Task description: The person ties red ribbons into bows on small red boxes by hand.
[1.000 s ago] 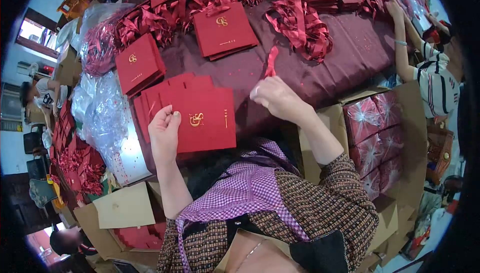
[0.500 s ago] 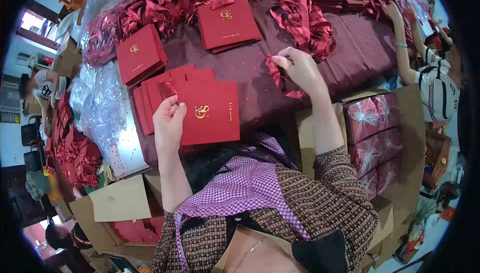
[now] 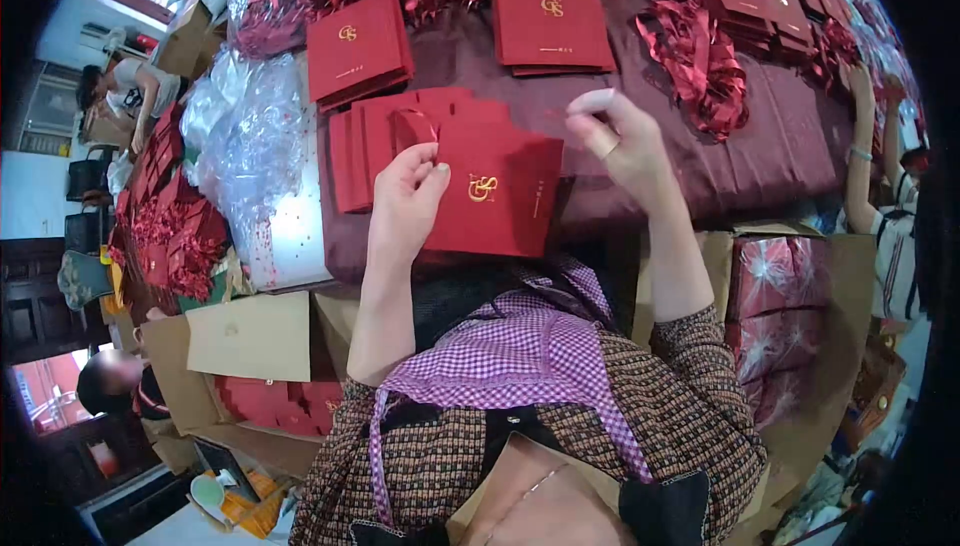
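Observation:
My left hand (image 3: 408, 201) pinches the left edge of a red paper bag (image 3: 510, 211) with a gold logo, where a loop of red ribbon (image 3: 415, 127) shows. The bag lies tilted over several other red bags (image 3: 352, 161) on the dark red cloth (image 3: 620, 201). Right of the bag, my right hand (image 3: 625, 141) hovers above the cloth with thumb and fingertips close together. Whether anything small is between those fingertips cannot be made out. A heap of loose red ribbons (image 3: 705, 71) lies beyond my right hand.
Stacks of red bags (image 3: 360, 51) (image 3: 555, 31) stand farther back. Clear plastic (image 3: 245, 131) is bunched at left. Open cartons (image 3: 250, 331) (image 3: 820, 346) flank my body, holding red goods. A co-worker's arm (image 3: 860, 146) reaches in at far right; another person (image 3: 140, 96) is far left.
The view has shifted, so the table's things appear farther right. My right hand, earlier at a red ribbon, is now nearer the bag and that ribbon no longer shows clearly. My left hand still grips the bag.

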Tool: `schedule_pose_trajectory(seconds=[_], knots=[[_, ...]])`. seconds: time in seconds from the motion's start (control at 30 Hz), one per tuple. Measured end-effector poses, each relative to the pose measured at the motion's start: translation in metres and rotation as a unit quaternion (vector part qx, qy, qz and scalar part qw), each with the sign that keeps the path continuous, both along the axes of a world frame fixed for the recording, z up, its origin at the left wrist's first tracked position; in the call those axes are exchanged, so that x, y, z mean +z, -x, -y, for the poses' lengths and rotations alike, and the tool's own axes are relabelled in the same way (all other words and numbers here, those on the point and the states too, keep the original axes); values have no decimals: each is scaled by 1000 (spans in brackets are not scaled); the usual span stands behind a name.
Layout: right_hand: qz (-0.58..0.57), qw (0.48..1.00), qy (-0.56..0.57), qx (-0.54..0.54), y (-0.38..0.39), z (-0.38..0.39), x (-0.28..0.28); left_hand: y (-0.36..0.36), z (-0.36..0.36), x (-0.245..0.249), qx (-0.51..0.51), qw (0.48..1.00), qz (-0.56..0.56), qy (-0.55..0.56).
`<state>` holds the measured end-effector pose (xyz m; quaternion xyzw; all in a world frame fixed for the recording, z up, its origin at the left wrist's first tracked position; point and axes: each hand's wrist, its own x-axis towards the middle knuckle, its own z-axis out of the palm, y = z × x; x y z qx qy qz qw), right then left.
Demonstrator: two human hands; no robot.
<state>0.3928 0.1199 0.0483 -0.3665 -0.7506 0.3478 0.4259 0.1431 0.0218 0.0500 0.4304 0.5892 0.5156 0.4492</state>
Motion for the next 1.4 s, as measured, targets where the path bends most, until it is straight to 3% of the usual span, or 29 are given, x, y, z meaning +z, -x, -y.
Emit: schedule_pose_trajectory(seconds=[0.07, 0.1, 0.17, 0.47, 0.7, 0.83, 0.93, 1.0, 1.17, 1.27, 1.4], knots=[[7, 997, -44, 65, 16, 17, 7, 0, 0, -4, -7, 1000, 6, 0], [28, 996, 2, 87, 24, 24, 7, -3, 0, 0, -5, 1000, 11, -6], [7, 991, -86, 107, 43, 30, 4, -4, 1, 0, -3, 1000, 15, -10], [6, 980, -193, 45, 78, 35, -13, -8, 7, 4, 2, 1000, -6, -25], [24, 982, -183, 44, 80, 36, -14, -13, 7, 3, 10, 997, -63, -46], [48, 990, -113, 70, 78, 37, -2, -18, 10, 3, 25, 983, -150, -101], [52, 993, -61, 86, 77, 36, 6, -19, 13, 11, 14, 981, -185, -64], [57, 993, -48, 89, 77, 36, 6, -20, 12, 10, 19, 984, -169, -60], [61, 980, -177, 68, 79, 38, 4, -17, 6, 2, 23, 991, -121, -59], [36, 979, -176, 100, 77, 40, 7, -19, 4, 6, 50, 993, -53, -91], [38, 979, -176, 96, 78, 42, 3, -15, 4, 0, 40, 994, -57, -86]])
